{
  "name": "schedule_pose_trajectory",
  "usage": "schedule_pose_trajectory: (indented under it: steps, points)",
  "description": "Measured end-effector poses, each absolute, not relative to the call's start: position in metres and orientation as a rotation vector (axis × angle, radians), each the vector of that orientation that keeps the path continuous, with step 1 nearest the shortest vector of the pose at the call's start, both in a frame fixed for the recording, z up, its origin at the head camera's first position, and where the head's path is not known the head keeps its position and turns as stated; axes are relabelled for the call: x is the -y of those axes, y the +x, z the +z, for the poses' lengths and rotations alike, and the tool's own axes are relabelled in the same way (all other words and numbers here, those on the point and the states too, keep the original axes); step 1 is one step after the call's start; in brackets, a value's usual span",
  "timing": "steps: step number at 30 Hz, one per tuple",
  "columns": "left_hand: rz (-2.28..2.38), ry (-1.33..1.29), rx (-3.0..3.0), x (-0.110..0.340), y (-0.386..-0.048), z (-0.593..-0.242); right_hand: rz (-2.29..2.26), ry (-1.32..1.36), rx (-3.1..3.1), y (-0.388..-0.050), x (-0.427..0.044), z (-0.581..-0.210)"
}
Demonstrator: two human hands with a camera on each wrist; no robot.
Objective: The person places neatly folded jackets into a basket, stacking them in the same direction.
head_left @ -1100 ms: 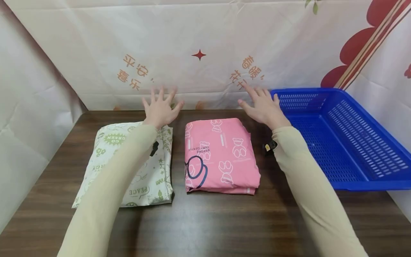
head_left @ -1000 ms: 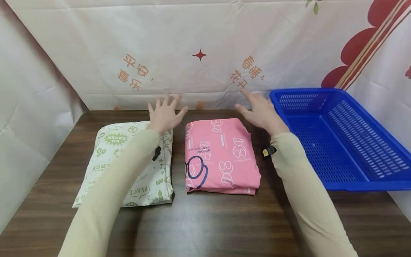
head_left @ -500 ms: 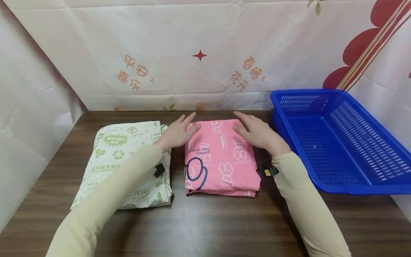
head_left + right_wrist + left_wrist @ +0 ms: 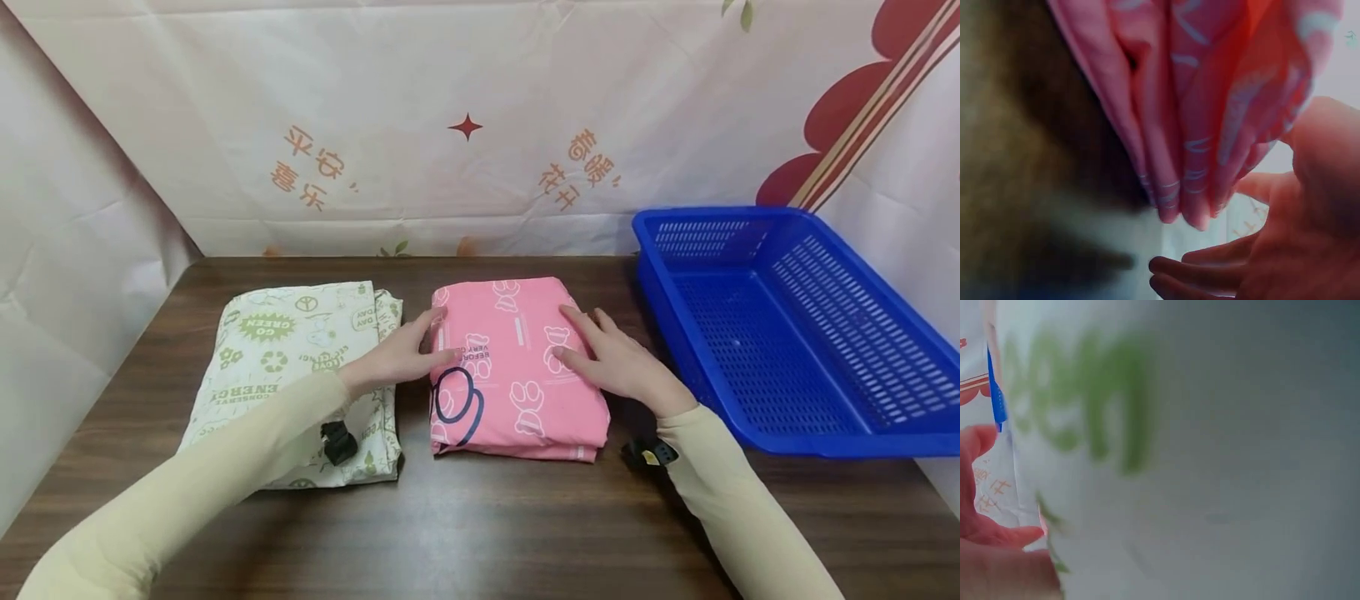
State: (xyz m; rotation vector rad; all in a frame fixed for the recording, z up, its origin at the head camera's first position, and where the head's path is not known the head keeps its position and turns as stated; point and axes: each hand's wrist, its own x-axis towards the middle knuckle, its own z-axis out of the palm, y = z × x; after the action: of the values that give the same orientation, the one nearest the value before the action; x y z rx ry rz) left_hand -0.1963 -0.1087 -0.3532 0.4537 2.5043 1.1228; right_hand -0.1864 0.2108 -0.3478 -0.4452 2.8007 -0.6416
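Note:
A folded pink cloth (image 4: 517, 392) with white bear outlines lies on the table between my hands. At its left edge is my left hand (image 4: 397, 350), with the thumb over the top and the fingers loosely extended. My right hand (image 4: 622, 362) is at the opposite edge, its thumb on the cloth's top. In the right wrist view, the other fingers of the right hand (image 4: 1310, 219) stay straight beside the stacked folds of the pink cloth (image 4: 1172, 125). A folded white cloth (image 4: 262, 358) with green print lies under my left forearm and fills most of the left wrist view.
A blue plastic basket (image 4: 738, 333) with slotted walls stands at the right, just beyond my right hand. The brown wooden table (image 4: 480, 533) ends at a printed backdrop (image 4: 465, 192). A black wrist camera (image 4: 339, 442) hangs below my left wrist.
Both hands have come down and toward me from the backdrop, closing in on the two sides of the pink cloth. The cloths and the basket keep their places.

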Motion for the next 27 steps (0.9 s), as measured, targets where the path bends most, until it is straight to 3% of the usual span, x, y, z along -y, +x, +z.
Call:
schedule_pose_trajectory:
  steps: [10, 19, 27]
  points:
    - [1.512, 0.335, -2.207, 0.112, -0.188, -0.367, -0.999, -0.552, -2.707, -0.186, -0.215, -0.362]
    - [1.833, 0.136, -1.871, 0.108, -0.186, -0.368, -1.635, -0.421, -2.211, -0.187, -0.219, -0.373]
    - [1.869, 0.156, -1.778, 0.108, -0.188, -0.371, -1.683, -0.311, -2.196, -0.187, -0.220, -0.375]
